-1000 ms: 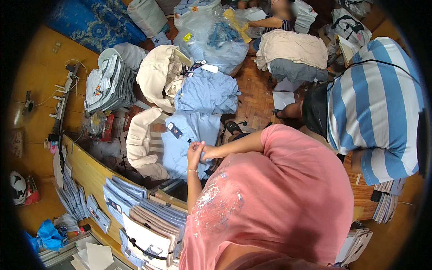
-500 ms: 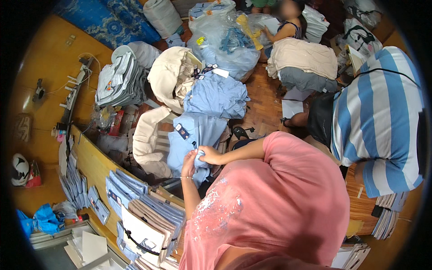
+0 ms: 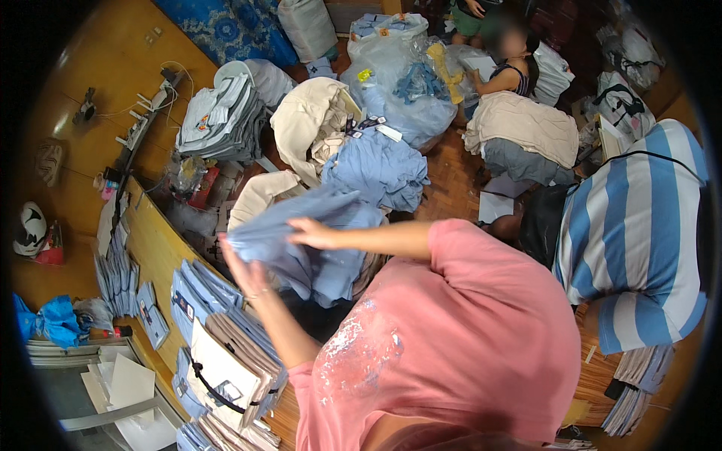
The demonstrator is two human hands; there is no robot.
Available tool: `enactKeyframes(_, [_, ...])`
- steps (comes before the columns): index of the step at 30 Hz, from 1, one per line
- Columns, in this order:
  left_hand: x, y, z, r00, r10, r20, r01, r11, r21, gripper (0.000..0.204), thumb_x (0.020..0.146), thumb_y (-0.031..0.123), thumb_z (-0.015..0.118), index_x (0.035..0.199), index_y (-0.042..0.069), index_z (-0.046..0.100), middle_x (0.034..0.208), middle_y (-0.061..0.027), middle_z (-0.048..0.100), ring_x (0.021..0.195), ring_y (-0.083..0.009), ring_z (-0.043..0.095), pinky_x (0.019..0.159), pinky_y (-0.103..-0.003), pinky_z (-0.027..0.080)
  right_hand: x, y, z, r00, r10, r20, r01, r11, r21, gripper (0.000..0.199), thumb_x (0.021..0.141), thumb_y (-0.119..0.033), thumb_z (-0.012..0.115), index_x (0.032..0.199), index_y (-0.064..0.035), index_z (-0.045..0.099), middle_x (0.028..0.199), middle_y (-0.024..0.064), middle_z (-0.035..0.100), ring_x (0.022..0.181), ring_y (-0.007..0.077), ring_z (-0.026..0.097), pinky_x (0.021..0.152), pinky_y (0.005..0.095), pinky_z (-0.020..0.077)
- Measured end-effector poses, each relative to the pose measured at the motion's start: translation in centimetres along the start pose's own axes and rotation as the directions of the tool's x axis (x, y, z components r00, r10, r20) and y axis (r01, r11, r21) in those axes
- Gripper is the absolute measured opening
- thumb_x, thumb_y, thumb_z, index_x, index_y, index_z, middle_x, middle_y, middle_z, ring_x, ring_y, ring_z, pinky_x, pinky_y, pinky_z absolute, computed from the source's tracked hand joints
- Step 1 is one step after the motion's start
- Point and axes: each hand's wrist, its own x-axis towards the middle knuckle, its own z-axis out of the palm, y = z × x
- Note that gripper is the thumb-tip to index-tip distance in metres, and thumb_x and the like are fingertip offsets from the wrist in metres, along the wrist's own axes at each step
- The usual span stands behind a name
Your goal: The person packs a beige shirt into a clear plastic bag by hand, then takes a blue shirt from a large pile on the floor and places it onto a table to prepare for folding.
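A light blue shirt (image 3: 289, 259) is stretched out and lifted in front of me, its upper part smeared by motion. My left hand (image 3: 247, 272) has its fingers along the shirt's left edge, the cloth between them and the thumb. Higher on the shirt, my right hand (image 3: 312, 234) grips a fold, fingers bent into the fabric. Below, the cloth hangs toward a chair draped with a cream garment (image 3: 259, 194). Just beyond lies a crumpled heap of light blue shirts (image 3: 380, 169) with dark tags at its far side.
Folded, tagged shirts (image 3: 207, 293) stand in rows at my lower left, beside a wooden board (image 3: 169, 248). Grey folded clothes (image 3: 218, 124) are stacked farther off. A person in a striped shirt (image 3: 632, 233) bends at the right; another person (image 3: 511, 64) sits behind large plastic bags (image 3: 406, 90).
Both hands have moved apart, the left one farther left. The shirt, bunched between them before, is now raised and spread out. The whole view has shifted slightly.
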Motion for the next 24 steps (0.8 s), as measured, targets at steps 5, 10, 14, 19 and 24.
enactKeyframes(5, [-1.6,10.1,8.0,0.869,0.490,0.067,-0.494,0.866,0.077,0.041,0.088,0.032,0.051,0.117,0.004,0.045,0.109,-0.0089,0.054,0.098,-0.0196,0.053,0.092,-0.036,0.040,13.0,-12.4,-1.6,0.942,-0.310,0.126,0.297,0.949,0.109,0.008,0.080,-0.008,0.059,0.083,-0.0050,0.053,0.073,-0.0028,0.053,0.067,0.0038,0.046,0.058,0.0206,0.0393])
enactKeyframes(10, [-1.5,11.4,7.2,0.757,0.549,0.355,-0.636,0.743,0.209,0.041,0.082,0.002,0.051,0.121,-0.001,0.041,0.114,-0.0117,0.051,0.097,-0.0182,0.053,0.085,-0.030,0.043,18.4,-22.0,-3.0,0.890,-0.293,0.349,0.278,0.956,0.095,0.025,0.081,-0.013,0.062,0.100,-0.0012,0.051,0.083,0.0054,0.062,0.073,0.0082,0.056,0.064,0.0211,0.0440])
enactKeyframes(14, [-0.6,5.9,3.9,0.742,0.634,0.217,-0.613,0.511,0.602,0.022,0.082,-0.001,0.054,0.104,-0.001,0.052,0.097,-0.0076,0.056,0.085,-0.0137,0.052,0.078,-0.025,0.043,15.4,-18.6,-3.4,0.706,-0.295,0.644,0.505,0.847,-0.166,0.039,0.076,-0.015,0.066,0.108,-0.0043,0.048,0.091,0.0078,0.060,0.083,0.0162,0.056,0.073,0.0286,0.0447])
enactKeyframes(19, [0.2,-5.7,-5.4,0.916,0.339,0.213,-0.337,0.365,0.868,0.017,0.078,0.009,0.064,0.085,-0.004,0.059,0.072,-0.0015,0.056,0.067,-0.0102,0.048,0.062,-0.025,0.042,9.8,-0.7,-8.2,0.780,0.060,0.623,0.332,0.804,-0.493,0.056,0.064,-0.018,0.071,0.114,-0.0066,0.048,0.101,0.0150,0.059,0.094,0.0293,0.056,0.079,0.0358,0.0434])
enactKeyframes(24, [-3.1,-11.5,-8.1,0.986,-0.004,0.168,-0.164,0.196,0.967,0.026,0.072,0.014,0.071,0.071,-0.003,0.052,0.058,-0.0008,0.042,0.053,-0.0099,0.035,0.046,-0.028,0.032,2.7,6.4,-12.1,0.820,0.283,0.498,0.081,0.804,-0.590,0.048,0.067,-0.025,0.070,0.108,-0.0066,0.053,0.094,0.0141,0.060,0.090,0.0268,0.057,0.076,0.0350,0.0431])
